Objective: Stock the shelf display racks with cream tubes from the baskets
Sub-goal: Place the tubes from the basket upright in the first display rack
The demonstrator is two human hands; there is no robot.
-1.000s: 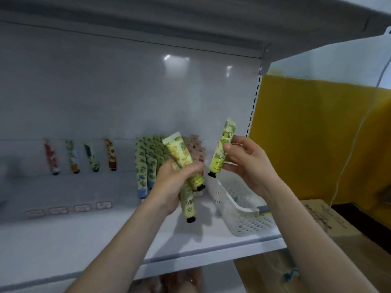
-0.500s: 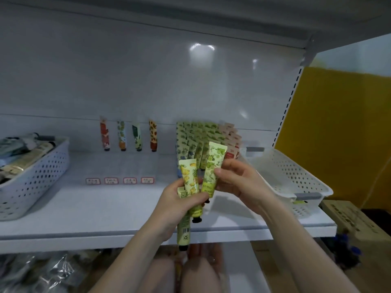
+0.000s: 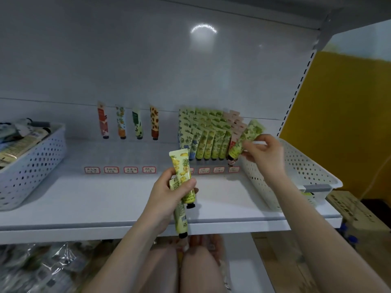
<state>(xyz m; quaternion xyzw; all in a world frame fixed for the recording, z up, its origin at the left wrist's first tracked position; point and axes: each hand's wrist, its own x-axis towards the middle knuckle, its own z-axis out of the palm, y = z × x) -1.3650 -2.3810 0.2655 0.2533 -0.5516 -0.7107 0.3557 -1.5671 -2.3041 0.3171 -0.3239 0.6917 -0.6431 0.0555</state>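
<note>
My left hand [image 3: 169, 193] is closed around two yellow-green cream tubes [image 3: 181, 166], caps pointing down, above the front of the white shelf [image 3: 105, 199]. My right hand [image 3: 264, 154] pinches one green cream tube [image 3: 246, 140] tilted, its cap end down beside the right end of the filled display rack [image 3: 208, 135]. That rack holds several rows of green, blue and pink tubes. To its left, several single tubes [image 3: 127, 122] stand apart in the clear rack, with price labels [image 3: 120, 170] in front.
An almost empty white perforated basket [image 3: 296, 166] sits at the shelf's right end, under my right wrist. Another white basket [image 3: 31, 163] full of tubes stands at the left. Below are plastic-wrapped packs [image 3: 42, 267], my knees, and a cardboard box [image 3: 357, 210] at right.
My right hand has carried its green tube up and to the right, from beside the left hand to the right end of the filled rack. The view has also shifted slightly.
</note>
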